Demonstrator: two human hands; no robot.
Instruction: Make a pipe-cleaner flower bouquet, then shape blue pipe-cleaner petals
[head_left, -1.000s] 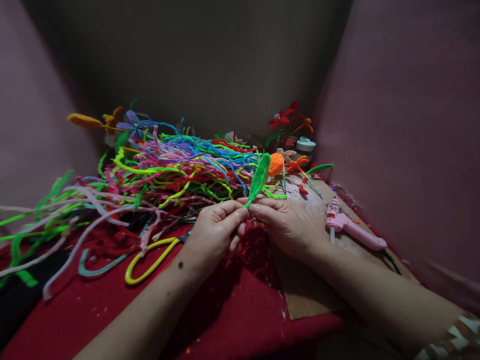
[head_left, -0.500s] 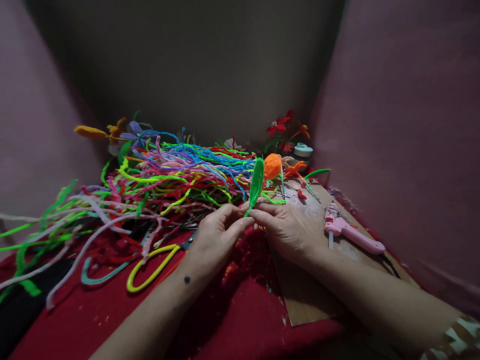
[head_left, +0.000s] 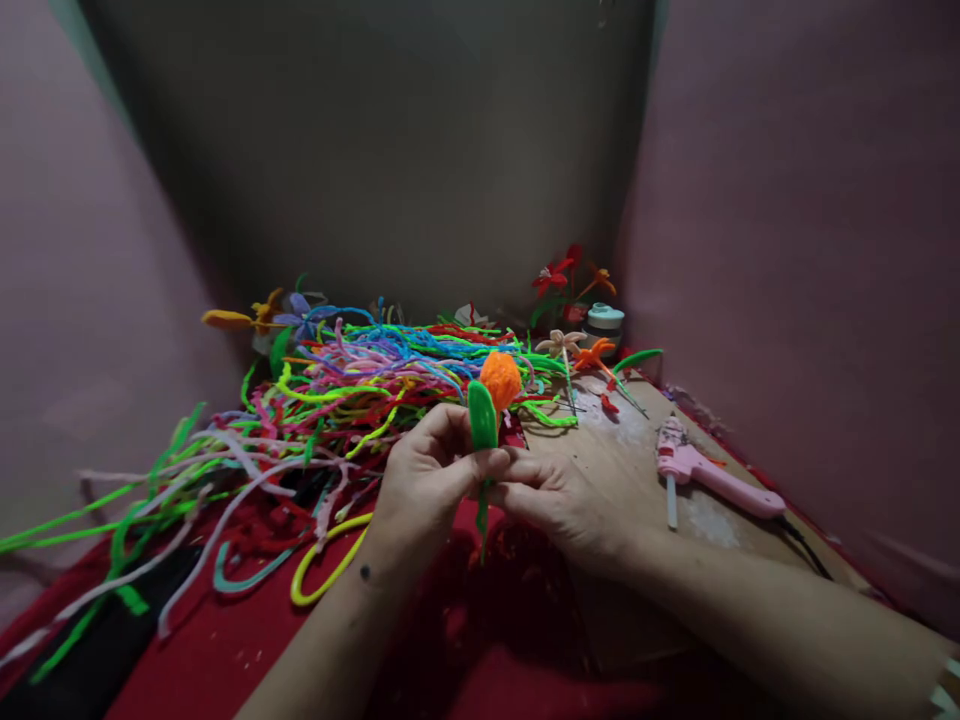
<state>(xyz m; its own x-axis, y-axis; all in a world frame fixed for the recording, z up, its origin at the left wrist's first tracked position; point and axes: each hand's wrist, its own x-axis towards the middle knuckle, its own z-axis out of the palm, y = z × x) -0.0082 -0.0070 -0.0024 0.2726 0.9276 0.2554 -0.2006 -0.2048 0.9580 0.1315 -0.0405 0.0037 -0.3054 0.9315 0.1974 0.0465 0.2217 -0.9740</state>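
Now upright rather than tilted: green leaf (head_left: 482, 415) pinched between left hand (head_left: 427, 478) and right hand (head_left: 559, 500), pressed just beside orange bud (head_left: 500, 379), apparently being joined

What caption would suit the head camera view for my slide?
Both hands, left hand and right hand, pinch a green pipe-cleaner leaf beside an orange bud, near a pink glue gun.

Glue gun (head_left: 712, 474) R of hands (head_left: 495, 480)
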